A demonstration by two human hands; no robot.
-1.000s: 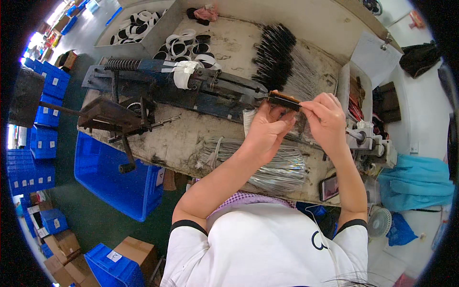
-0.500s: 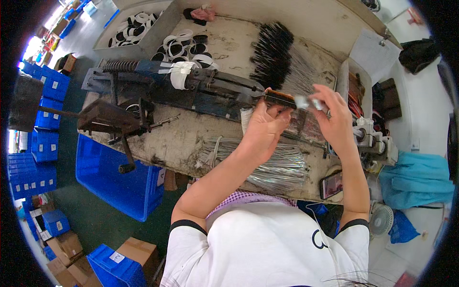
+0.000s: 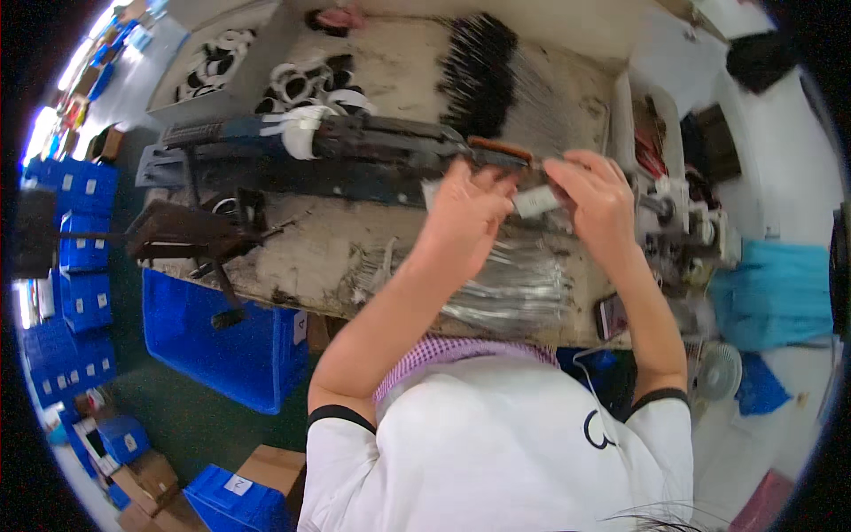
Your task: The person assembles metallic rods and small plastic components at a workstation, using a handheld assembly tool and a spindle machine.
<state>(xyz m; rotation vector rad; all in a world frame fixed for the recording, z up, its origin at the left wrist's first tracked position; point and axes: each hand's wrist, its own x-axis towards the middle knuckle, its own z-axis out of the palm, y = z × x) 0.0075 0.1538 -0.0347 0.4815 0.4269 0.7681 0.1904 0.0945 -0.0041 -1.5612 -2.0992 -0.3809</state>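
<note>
At the right end of a long dark metal bench device (image 3: 381, 146), my two hands work close together. My left hand (image 3: 468, 211) is closed, its fingers curled just below a dark strip with an orange-brown edge (image 3: 501, 149); what they grip is hidden and blurred. Fingers of my right hand (image 3: 596, 195) are pinched by the strip's right end, around a small white piece (image 3: 536, 202) that lies between the hands. A white band (image 3: 302, 133) wraps the device's middle. Below my hands lies a bundle of thin, shiny wires (image 3: 510, 288).
Black bristle-like bundles (image 3: 479, 75) lie at the back, beside black-and-white rings (image 3: 301, 84). More rings fill a box (image 3: 191, 105) at far left. A crank handle (image 3: 228, 316) juts over the near edge, above a blue bin (image 3: 213, 346). A phone (image 3: 612, 316) lies at right.
My right hand has moved left and closed in on the strip's end, bringing the white piece against my left fingers. The whole view has shifted slightly.
</note>
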